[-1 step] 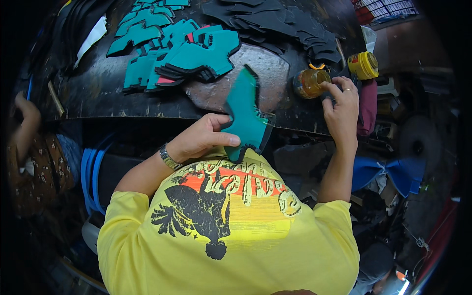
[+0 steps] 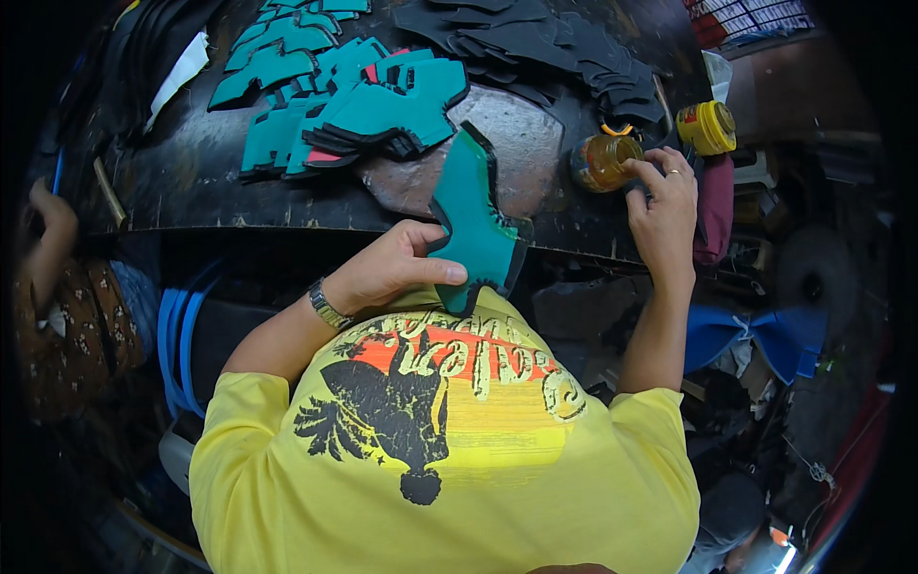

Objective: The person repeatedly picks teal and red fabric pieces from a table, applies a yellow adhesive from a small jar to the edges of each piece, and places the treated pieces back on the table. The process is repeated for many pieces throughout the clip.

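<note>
My left hand [image 2: 387,273] grips a teal, black-edged cut piece of sheet material [image 2: 473,225] by its lower edge. The piece stands tilted over the front edge of the dark worktable [image 2: 191,182]. My right hand [image 2: 665,206] is at the table's right end, its fingertips pinched on a small dark tool [image 2: 636,187] at the rim of an open amber jar [image 2: 601,161]. A watch sits on my left wrist.
Stacks of teal cut pieces [image 2: 373,110] lie on the table's middle and left, with black cut pieces [image 2: 535,43] at the back right. A yellow-lidded jar [image 2: 706,126] stands right of the amber one. Another person's arm [image 2: 48,239] shows at far left. Blue material [image 2: 755,335] lies low right.
</note>
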Available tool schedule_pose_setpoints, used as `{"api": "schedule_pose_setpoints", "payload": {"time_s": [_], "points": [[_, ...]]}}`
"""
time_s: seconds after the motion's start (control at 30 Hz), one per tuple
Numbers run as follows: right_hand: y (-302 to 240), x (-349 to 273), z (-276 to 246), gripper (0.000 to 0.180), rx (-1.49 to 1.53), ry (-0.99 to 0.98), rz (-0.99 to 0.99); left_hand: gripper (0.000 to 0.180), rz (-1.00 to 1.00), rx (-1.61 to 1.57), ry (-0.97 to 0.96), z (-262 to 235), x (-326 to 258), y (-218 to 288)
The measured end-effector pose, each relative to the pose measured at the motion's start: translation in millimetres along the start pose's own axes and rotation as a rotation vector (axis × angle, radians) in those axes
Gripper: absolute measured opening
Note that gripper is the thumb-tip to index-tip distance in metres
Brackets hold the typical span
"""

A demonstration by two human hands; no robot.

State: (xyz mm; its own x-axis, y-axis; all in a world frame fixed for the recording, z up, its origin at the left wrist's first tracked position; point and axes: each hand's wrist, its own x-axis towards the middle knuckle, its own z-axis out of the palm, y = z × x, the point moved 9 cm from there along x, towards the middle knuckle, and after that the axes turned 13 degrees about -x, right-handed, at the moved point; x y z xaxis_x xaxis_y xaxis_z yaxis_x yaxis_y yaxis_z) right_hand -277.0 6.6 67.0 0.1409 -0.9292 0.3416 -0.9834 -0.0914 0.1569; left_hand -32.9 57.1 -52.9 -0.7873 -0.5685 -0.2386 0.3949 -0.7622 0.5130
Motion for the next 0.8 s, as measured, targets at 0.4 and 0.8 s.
{"api": "schedule_pose_setpoints", "payload": {"time_s": [0.4,0.8], "points": [[-57.7,-9.2,-31.5,0.045,0.852,0.197,0.034,0.031,0.379,0.193,0.072,18.6,36.4,44.7],[-82.0,-17.8,-8.9,0.057,0.827,0.133,0.045,0.029,0.349,-0.085,0.051,25.0,43.3,37.7]]}}
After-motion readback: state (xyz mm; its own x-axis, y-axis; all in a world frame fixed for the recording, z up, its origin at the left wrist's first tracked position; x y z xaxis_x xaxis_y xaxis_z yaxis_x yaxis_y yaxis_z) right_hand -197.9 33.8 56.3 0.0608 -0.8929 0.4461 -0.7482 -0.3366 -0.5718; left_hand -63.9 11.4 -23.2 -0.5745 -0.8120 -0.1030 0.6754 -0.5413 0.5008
